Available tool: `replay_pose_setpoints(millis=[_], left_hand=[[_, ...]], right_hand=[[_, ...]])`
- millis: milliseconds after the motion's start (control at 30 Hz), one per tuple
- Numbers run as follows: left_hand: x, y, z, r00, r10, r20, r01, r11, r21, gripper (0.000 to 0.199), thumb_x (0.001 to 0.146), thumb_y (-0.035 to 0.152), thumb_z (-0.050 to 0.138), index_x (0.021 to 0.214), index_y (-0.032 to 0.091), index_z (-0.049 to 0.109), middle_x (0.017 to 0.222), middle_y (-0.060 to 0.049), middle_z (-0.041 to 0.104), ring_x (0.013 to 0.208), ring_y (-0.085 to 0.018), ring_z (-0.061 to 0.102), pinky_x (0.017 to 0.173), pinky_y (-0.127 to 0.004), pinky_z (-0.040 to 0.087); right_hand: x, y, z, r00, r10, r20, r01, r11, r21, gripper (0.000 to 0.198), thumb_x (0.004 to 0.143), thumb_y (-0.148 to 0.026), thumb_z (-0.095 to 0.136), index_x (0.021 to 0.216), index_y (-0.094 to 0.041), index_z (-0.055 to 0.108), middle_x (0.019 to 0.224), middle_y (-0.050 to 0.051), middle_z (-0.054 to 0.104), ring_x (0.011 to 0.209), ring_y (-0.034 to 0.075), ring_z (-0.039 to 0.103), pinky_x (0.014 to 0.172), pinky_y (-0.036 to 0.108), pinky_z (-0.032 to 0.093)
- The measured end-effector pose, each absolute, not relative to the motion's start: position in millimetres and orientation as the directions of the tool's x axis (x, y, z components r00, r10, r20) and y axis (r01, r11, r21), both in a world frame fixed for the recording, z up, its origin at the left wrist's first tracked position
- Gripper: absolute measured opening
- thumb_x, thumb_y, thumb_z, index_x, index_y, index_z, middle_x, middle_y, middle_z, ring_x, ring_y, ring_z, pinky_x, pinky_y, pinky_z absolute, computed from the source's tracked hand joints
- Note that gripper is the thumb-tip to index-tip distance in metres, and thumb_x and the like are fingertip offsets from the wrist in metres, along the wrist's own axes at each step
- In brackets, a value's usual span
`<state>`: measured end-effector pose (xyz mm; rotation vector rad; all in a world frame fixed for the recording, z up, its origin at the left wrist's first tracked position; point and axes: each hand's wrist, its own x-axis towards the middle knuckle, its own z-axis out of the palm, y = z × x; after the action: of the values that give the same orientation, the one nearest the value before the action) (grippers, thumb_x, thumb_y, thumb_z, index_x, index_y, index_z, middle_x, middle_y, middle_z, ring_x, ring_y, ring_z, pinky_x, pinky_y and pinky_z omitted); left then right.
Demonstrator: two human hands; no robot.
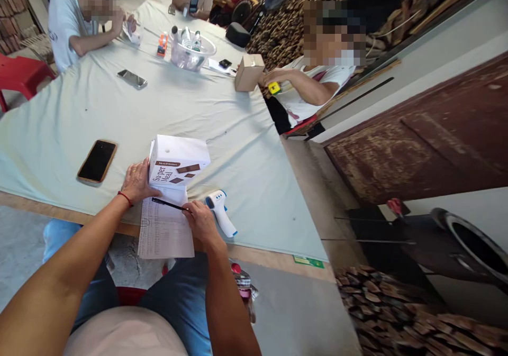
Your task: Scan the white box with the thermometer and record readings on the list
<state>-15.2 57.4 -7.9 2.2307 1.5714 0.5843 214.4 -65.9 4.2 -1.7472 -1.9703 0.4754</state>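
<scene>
My left hand (137,181) rests against the left side of a white carton (178,160) with brown print, which stands on a lined sheet of paper (165,228). My right hand (201,221) grips a black pen (169,204), its tip lying across the sheet's upper part. The paper hangs over the near edge of the table (59,128), which is covered in pale cloth. A white and blue thermometer gun (220,210) lies just right of my right hand.
A black phone in a tan case (97,160) lies to the left. Further off are another phone (132,79), a clear bowl of bottles (192,52) and a brown cardboard box (248,72) touched by a seated person. Other people sit at the far end. Stacked wood lies at the right.
</scene>
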Motion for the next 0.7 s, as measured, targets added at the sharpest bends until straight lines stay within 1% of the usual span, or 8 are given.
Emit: replay_pose_setpoints(millis=[67, 133, 200, 267, 333, 433, 533, 700], left_hand=[[-14, 57, -9, 0.303, 0.946, 0.115, 0.806, -0.318, 0.499, 0.131, 0.051, 0.053, 0.089, 0.154, 0.013, 0.018, 0.151, -0.023, 0.042, 0.142, -0.04, 0.036, 0.122, -0.054, 0.016], [-14, 57, -10, 0.31, 0.944, 0.112, 0.803, -0.323, 0.5, 0.131, 0.051, 0.055, 0.088, 0.155, 0.014, 0.018, 0.152, -0.022, 0.042, 0.143, -0.04, 0.035, 0.122, -0.055, 0.015], [-14, 57, -11, 0.314, 0.942, 0.118, 0.8, -0.329, 0.501, 0.131, 0.052, 0.055, 0.088, 0.155, 0.016, 0.018, 0.151, -0.021, 0.042, 0.142, -0.041, 0.036, 0.121, -0.056, 0.016], [-15, 57, -11, 0.315, 0.941, 0.122, 0.797, -0.333, 0.504, 0.131, 0.052, 0.055, 0.088, 0.155, 0.017, 0.017, 0.151, -0.021, 0.043, 0.142, -0.04, 0.036, 0.121, -0.056, 0.016], [-15, 56, -11, 0.32, 0.94, 0.121, 0.793, -0.335, 0.508, 0.131, 0.052, 0.054, 0.088, 0.156, 0.017, 0.017, 0.152, -0.021, 0.042, 0.142, -0.04, 0.036, 0.121, -0.056, 0.016], [-15, 55, -10, 0.322, 0.94, 0.112, 0.791, -0.332, 0.514, 0.13, 0.053, 0.053, 0.088, 0.155, 0.015, 0.018, 0.152, -0.021, 0.042, 0.142, -0.04, 0.036, 0.122, -0.056, 0.016], [-14, 55, -8, 0.317, 0.943, 0.103, 0.796, -0.323, 0.512, 0.129, 0.053, 0.052, 0.088, 0.155, 0.013, 0.018, 0.152, -0.022, 0.042, 0.142, -0.04, 0.037, 0.122, -0.055, 0.015], [-14, 54, -9, 0.323, 0.939, 0.115, 0.789, -0.334, 0.515, 0.129, 0.054, 0.053, 0.088, 0.156, 0.016, 0.018, 0.152, -0.02, 0.042, 0.142, -0.04, 0.037, 0.122, -0.054, 0.016]], right_hand=[[211, -71, 6, 0.021, 0.989, 0.148, 0.685, 0.094, -0.722, 0.012, 0.089, -0.031, 0.054, 0.084, -0.023, 0.062, 0.08, 0.004, 0.065, 0.075, 0.019, 0.059, 0.073, 0.033, 0.045], [199, -73, 4, 0.191, 0.974, 0.126, 0.47, 0.022, -0.882, 0.016, 0.085, -0.039, 0.056, 0.081, -0.024, 0.058, 0.069, -0.001, 0.06, 0.063, 0.017, 0.055, 0.064, 0.03, 0.045], [182, -73, -2, 0.302, 0.952, 0.048, 0.257, -0.033, -0.966, 0.018, 0.079, -0.041, 0.059, 0.077, -0.024, 0.055, 0.063, -0.003, 0.057, 0.058, 0.015, 0.053, 0.059, 0.028, 0.044], [164, -71, -8, 0.338, 0.941, -0.006, 0.133, -0.054, -0.99, 0.017, 0.072, -0.04, 0.061, 0.074, -0.023, 0.057, 0.063, -0.003, 0.059, 0.059, 0.015, 0.054, 0.059, 0.028, 0.045], [150, -69, -14, 0.362, 0.932, -0.012, 0.11, -0.056, -0.992, 0.015, 0.068, -0.038, 0.061, 0.071, -0.023, 0.06, 0.065, -0.002, 0.062, 0.063, 0.015, 0.057, 0.062, 0.029, 0.047], [140, -67, -19, 0.374, 0.927, 0.011, 0.148, -0.047, -0.988, 0.014, 0.067, -0.037, 0.059, 0.069, -0.023, 0.063, 0.065, -0.001, 0.064, 0.063, 0.015, 0.057, 0.063, 0.029, 0.048], [140, -68, -22, 0.324, 0.946, 0.033, 0.202, -0.035, -0.979, 0.014, 0.07, -0.036, 0.059, 0.069, -0.023, 0.064, 0.065, -0.002, 0.064, 0.063, 0.015, 0.057, 0.065, 0.029, 0.048], [142, -70, -26, 0.294, 0.952, 0.082, 0.285, -0.005, -0.959, 0.015, 0.076, -0.037, 0.058, 0.073, -0.024, 0.065, 0.07, -0.001, 0.065, 0.067, 0.016, 0.059, 0.071, 0.03, 0.05]])
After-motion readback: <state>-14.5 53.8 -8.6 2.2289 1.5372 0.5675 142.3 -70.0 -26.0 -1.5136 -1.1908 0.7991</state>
